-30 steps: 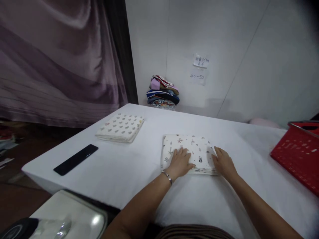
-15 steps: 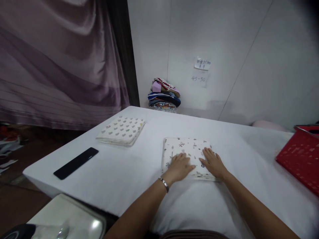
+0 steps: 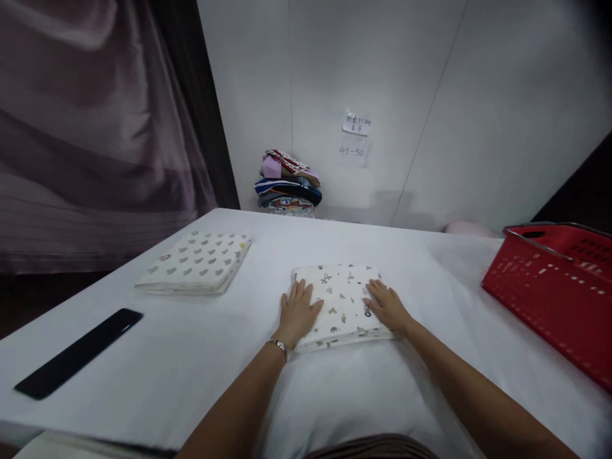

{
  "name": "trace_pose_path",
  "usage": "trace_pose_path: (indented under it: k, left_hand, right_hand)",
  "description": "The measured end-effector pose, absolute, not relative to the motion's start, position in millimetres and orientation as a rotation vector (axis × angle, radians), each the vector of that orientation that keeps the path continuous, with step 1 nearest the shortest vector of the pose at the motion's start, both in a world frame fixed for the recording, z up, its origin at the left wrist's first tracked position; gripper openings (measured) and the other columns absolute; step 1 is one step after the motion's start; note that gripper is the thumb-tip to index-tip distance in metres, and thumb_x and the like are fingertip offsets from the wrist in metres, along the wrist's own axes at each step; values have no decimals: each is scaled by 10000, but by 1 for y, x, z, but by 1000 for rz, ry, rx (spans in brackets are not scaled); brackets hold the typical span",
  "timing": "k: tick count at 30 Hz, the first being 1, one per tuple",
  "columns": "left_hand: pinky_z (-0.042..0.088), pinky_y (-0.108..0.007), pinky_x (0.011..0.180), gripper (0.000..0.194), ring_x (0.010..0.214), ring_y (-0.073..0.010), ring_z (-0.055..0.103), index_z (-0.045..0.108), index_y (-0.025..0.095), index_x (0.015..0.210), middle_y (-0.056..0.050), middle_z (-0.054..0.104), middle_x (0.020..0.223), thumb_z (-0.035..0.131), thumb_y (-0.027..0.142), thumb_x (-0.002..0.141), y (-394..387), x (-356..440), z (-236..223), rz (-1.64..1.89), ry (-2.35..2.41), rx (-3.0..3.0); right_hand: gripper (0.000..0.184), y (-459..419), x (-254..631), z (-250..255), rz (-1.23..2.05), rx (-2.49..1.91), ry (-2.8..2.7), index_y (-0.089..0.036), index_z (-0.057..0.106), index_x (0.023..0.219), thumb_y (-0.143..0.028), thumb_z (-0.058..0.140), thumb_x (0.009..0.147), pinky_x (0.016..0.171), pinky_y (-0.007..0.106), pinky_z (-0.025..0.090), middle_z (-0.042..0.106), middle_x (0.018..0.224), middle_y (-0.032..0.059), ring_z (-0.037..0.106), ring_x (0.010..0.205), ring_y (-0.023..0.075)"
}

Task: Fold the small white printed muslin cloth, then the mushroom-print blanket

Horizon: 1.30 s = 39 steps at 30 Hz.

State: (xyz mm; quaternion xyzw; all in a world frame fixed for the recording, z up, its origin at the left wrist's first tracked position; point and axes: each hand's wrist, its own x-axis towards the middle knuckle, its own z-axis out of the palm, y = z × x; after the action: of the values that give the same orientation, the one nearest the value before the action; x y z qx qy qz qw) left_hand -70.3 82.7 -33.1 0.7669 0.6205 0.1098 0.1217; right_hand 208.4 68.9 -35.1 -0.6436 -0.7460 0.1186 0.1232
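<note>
A folded white cloth (image 3: 342, 299) with small printed motifs lies flat on the white table in front of me. My left hand (image 3: 298, 313) rests on its left edge, fingers stretched out and pointing away from me. On the right edge of the same cloth lies my right hand (image 3: 386, 307), also flat with its fingers apart. Neither hand grasps anything. A second folded white cloth (image 3: 198, 262), printed with rows of grey shapes, sits farther left on the table, out of reach of both hands' present spots.
A black flat strip (image 3: 79, 354) lies at the table's left. To the right stands a red plastic basket (image 3: 549, 299) with a metal handle. Beyond the white table (image 3: 421, 280) is a stack of folded fabrics (image 3: 289, 185) against the wall. A purple curtain (image 3: 95, 140) hangs at left.
My left hand has slid from the cloth's middle to its left edge. My right hand stays near the right edge. The view has turned right, showing more of the red basket.
</note>
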Motion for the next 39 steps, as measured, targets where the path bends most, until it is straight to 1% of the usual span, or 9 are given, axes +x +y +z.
trace_pose_path:
  k: [4,9,12,15,21,25,30,35,39]
  left_hand:
    - [95,-585,1099,689,1414,-297,97,358,185,1394,-119,192,1527,246,620,871,102,-66,-13,264,1833,2264]
    - [71,-539,1123,696,1416,-284,91,337,173,1408,-102,181,1532,242,610,873,126,-55,-14,328,1860,2339]
    - [85,-537,1124,721,1416,-286,87,300,165,1426,-99,179,1533,210,620,874,130,-55,-30,343,1873,2300]
    - [74,-533,1128,721,1419,-280,72,291,182,1431,-87,179,1534,206,628,871,130,-57,-40,373,1872,2303]
    - [68,-542,1123,708,1418,-279,80,295,197,1429,-82,181,1534,218,627,872,131,-57,-40,385,1876,2291]
    - [117,-546,1114,712,1417,-277,86,299,196,1424,-80,182,1535,221,633,867,132,-57,-38,391,1859,2274]
    - [165,-522,1106,605,1417,-253,103,328,224,1402,-65,184,1536,287,542,889,128,-63,-29,369,1801,2214]
    - [149,-519,1110,576,1420,-246,89,360,245,1383,-48,192,1535,325,530,884,102,-76,-28,335,1722,2198]
    - [174,-484,1120,546,1409,-238,153,389,243,1371,-38,238,1521,325,504,895,73,-86,-31,412,1711,2164]
  right_hand:
    - [595,86,202,-16,380,-1876,-2112,-189,343,1416,-518,295,922,1117,497,112,249,1508,99,133,1407,240]
    - [676,125,202,-15,274,-1877,-2106,-147,252,1453,-552,300,914,1122,460,103,186,1526,124,85,1412,247]
    - [673,138,212,-35,321,-1976,-2096,-155,260,1450,-559,295,913,1105,490,150,189,1525,123,103,1407,278]
    - [684,142,221,-51,332,-1951,-2097,-152,263,1449,-569,290,908,1099,479,195,171,1530,115,101,1407,281]
    - [689,145,227,-57,348,-1898,-2088,-141,276,1447,-559,318,901,1115,436,204,185,1526,107,111,1407,262]
    - [673,147,227,-54,398,-1854,-2065,-137,308,1435,-540,348,898,1132,413,174,196,1522,102,112,1408,247]
    - [664,133,231,-46,528,-1841,-2019,-128,318,1431,-524,362,899,1147,384,136,158,1532,89,96,1409,227]
    - [641,86,244,-40,682,-1763,-1934,-205,390,1402,-567,399,873,1143,345,184,174,1532,26,186,1393,206]
    - [592,52,256,-38,725,-1736,-1885,-230,435,1374,-539,416,870,1141,356,210,225,1515,-10,249,1374,215]
